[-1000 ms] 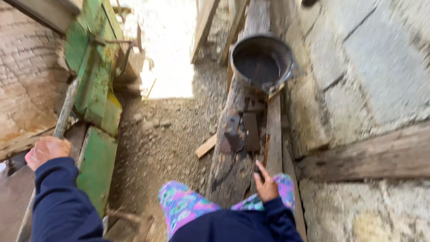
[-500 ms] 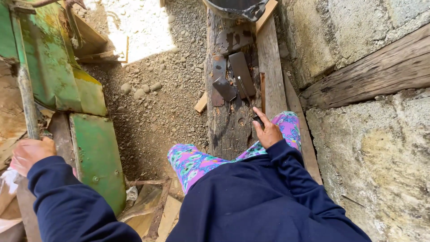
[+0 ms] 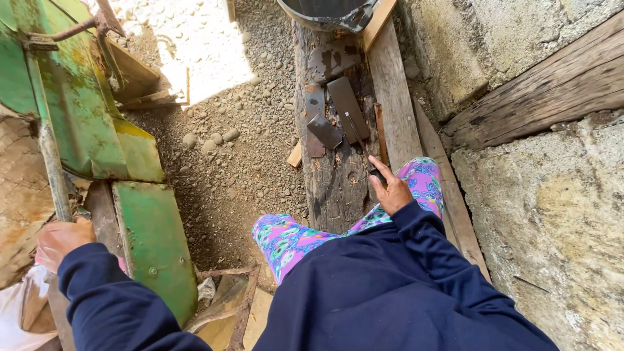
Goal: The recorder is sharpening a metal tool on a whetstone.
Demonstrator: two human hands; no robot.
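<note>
My left hand is closed around the lower end of a rusty metal pipe that runs up along a green metal machine. My right hand rests on my knee in patterned pink leggings, with its fingers spread. Its fingertips lie beside the dark handle of a thin tool on a weathered wooden log. I cannot tell whether they touch it. Several flat dark metal pieces lie on the log just beyond the hand.
A black round pan sits at the far end of the log. Planks run along a rough concrete wall on the right. Gravel ground lies between log and machine. A white sack is at lower left.
The view has tilted down and pulled nearer, so the pan has slid to the top edge. Both hands have stayed where they were, on the pipe and on the knee.
</note>
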